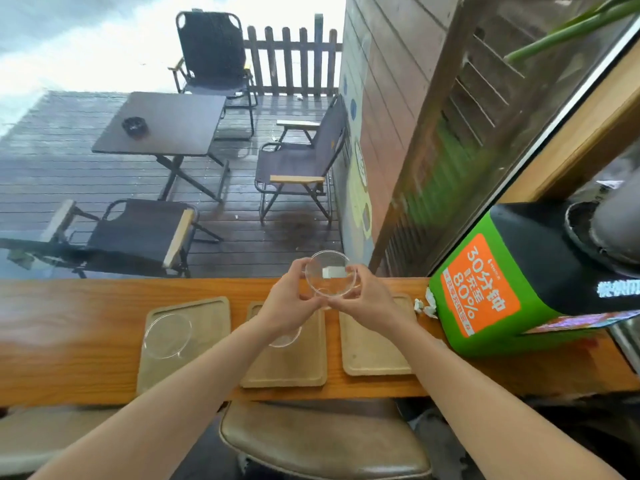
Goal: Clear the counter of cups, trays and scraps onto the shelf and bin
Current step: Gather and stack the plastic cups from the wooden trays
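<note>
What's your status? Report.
Left hand and right hand grip round clear glass dish. Three pale wooden trays on wooden counter. Crumpled white tissue by green box.

A clear glass saucer (330, 273) tilts at frame centre above the middle tray (294, 365); a second saucer (168, 336) lies flat on the left tray (207, 313).

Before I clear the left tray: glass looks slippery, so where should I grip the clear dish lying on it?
Probably its rim, from above: the glass dish lies flat and shallow on the left tray, without a handle. Start at its right edge, where bare tray leaves finger room.
</note>
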`<state>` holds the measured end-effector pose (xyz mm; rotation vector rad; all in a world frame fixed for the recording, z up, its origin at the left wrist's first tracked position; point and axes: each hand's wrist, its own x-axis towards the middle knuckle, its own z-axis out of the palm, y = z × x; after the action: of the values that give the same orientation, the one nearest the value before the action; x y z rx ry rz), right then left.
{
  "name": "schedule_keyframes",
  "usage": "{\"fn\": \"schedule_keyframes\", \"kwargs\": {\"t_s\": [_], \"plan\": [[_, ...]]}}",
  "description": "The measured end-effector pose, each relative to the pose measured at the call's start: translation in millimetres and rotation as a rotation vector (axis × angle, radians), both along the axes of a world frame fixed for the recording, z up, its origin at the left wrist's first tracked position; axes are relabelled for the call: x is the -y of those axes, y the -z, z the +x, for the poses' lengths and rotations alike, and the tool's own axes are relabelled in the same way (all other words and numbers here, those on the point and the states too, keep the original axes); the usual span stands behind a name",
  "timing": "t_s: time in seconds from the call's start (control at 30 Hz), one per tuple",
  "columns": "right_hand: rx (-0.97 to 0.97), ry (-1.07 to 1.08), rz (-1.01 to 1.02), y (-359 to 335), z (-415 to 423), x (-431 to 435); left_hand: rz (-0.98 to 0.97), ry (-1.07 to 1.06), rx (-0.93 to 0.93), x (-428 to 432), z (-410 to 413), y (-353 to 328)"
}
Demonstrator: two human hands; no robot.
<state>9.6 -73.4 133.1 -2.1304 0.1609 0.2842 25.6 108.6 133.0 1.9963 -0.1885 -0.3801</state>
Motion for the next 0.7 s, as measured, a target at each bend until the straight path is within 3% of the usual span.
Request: {"fn": "schedule_keyframes", "kwargs": {"t_s": [0.27, 0.7], "plan": [[0.007, -0.172, 0.029, -2.8, 17.3, -50.4, 0.075, -0.118, 0.041, -61.2, -5.0, -2.6], [-0.029, -0.257, 0.051, 16.3, 18.7, -83.5, 0.113, -0.146, -0.035, -89.0, -17.7, 9.9]]}}
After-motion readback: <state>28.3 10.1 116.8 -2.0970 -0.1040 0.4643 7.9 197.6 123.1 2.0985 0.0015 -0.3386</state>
